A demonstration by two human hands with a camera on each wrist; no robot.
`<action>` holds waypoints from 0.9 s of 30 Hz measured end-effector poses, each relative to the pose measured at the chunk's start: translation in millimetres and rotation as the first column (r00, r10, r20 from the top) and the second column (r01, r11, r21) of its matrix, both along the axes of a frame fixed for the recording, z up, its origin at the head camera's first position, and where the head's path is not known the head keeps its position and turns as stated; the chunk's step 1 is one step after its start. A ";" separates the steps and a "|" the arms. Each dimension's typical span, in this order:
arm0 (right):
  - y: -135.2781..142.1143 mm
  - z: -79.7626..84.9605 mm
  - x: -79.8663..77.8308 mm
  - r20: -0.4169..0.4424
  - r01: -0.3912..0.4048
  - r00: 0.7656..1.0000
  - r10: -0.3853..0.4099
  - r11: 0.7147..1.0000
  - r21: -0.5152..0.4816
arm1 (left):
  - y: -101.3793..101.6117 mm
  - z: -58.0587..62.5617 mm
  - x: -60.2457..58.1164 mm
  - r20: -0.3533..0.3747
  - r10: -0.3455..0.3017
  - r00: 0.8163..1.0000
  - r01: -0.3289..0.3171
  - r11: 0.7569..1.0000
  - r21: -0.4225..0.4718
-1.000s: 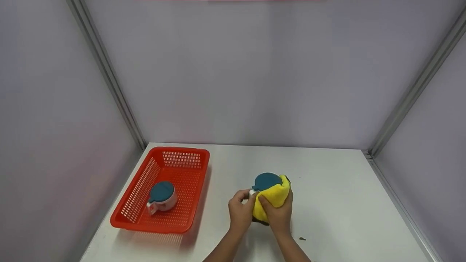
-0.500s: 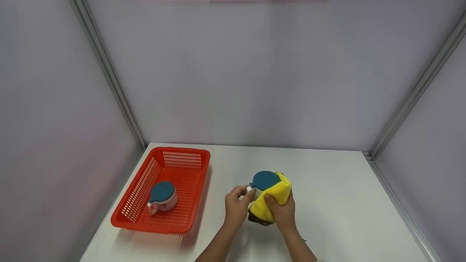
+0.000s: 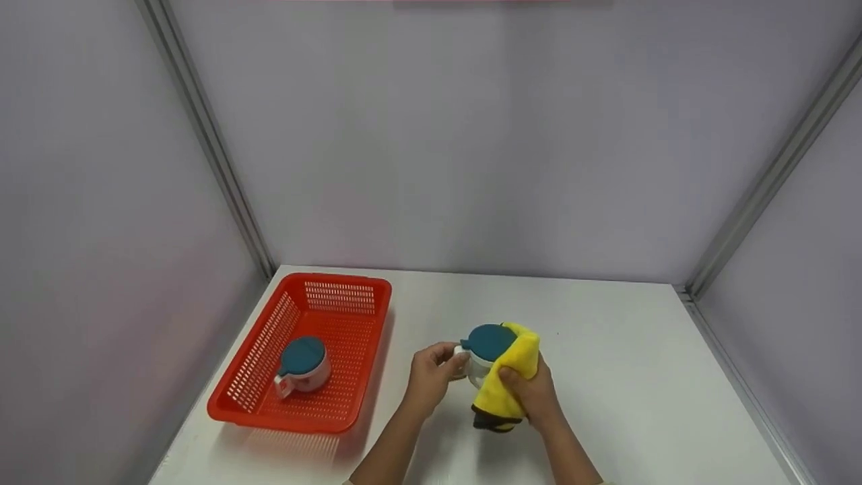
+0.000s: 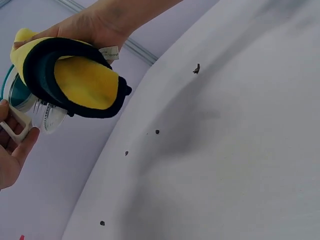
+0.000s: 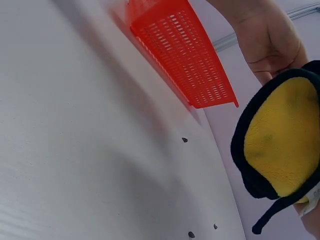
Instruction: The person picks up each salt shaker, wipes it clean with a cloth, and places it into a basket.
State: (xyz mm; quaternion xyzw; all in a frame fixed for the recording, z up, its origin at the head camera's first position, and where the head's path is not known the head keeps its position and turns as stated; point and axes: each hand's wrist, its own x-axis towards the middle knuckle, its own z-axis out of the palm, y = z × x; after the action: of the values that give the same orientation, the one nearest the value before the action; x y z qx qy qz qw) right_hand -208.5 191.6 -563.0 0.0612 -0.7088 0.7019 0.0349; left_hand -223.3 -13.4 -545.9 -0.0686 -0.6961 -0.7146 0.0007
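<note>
A clear jar with a teal lid (image 3: 490, 341) and a white handle (image 4: 19, 125) is held up over the table. My left hand (image 3: 429, 377) pinches that handle between thumb and fingers. On the jar's right side, my right hand (image 3: 537, 396) grips a yellow cloth (image 3: 515, 367) with dark edging and holds it against the jar. The cloth (image 5: 282, 140) hangs below in folds in the right wrist view and hides part of the jar. Clear glass of the jar (image 4: 54, 118) shows beneath the cloth in the left wrist view.
A red plastic basket (image 3: 367, 364) stands to the left on the white table (image 3: 626, 377). Inside it sits a similar jar (image 3: 306, 364) with a teal lid. Several small dark bits, one a crumb (image 4: 196, 68), lie on the tabletop. Grey walls enclose the table's back and sides.
The cloth has shifted to the jar's right side and hangs lower, so more of the clear body shows. My left hand has moved slightly left with the handle.
</note>
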 end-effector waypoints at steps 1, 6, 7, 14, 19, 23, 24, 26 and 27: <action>0.6 0.3 0.4 0.007 -0.007 1.000 0.007 1.000 0.006 | -0.7 -0.6 -0.3 0.005 -0.009 1.000 0.009 1.000 0.008; 5.3 1.7 0.3 0.039 -0.051 0.998 0.051 0.999 -0.001 | -3.0 -1.8 -0.6 0.033 -0.037 0.999 0.036 0.999 0.018; 6.3 1.8 0.1 0.046 -0.057 0.997 0.057 0.998 -0.006 | -3.3 -1.6 -0.6 0.039 -0.041 0.998 0.040 0.999 0.018; 10.5 3.8 -0.1 0.117 -0.078 0.990 0.080 0.997 -0.024 | -2.8 0.5 0.8 0.091 -0.052 0.994 0.051 0.999 0.020; 11.2 5.1 -0.6 0.140 -0.090 0.985 0.100 0.993 -0.074 | -2.1 0.8 0.4 0.101 -0.065 0.993 0.060 0.997 0.055; 12.0 5.5 -0.9 0.132 -0.109 0.983 0.127 0.984 -0.139 | -3.0 1.8 0.3 0.088 -0.072 0.993 0.067 0.996 0.064; 12.2 5.6 -0.6 0.132 -0.112 0.982 0.133 0.981 -0.158 | -3.3 2.1 0.4 0.083 -0.078 0.994 0.073 0.995 0.066; 12.9 5.1 0.2 0.139 -0.115 0.980 0.143 0.975 -0.192 | -3.6 2.4 0.3 0.079 -0.094 0.993 0.088 0.994 0.068; 13.3 4.8 0.6 0.144 -0.116 0.979 0.147 0.972 -0.205 | -3.7 2.6 0.3 0.077 -0.100 0.992 0.095 0.993 0.068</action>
State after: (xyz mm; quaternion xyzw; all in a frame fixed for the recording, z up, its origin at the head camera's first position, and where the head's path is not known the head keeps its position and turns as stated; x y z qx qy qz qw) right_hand -207.9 204.9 -558.1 0.0486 -0.6313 0.7715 -0.0620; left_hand -223.1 -17.0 -543.3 -0.0738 -0.6682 -0.7379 -0.0602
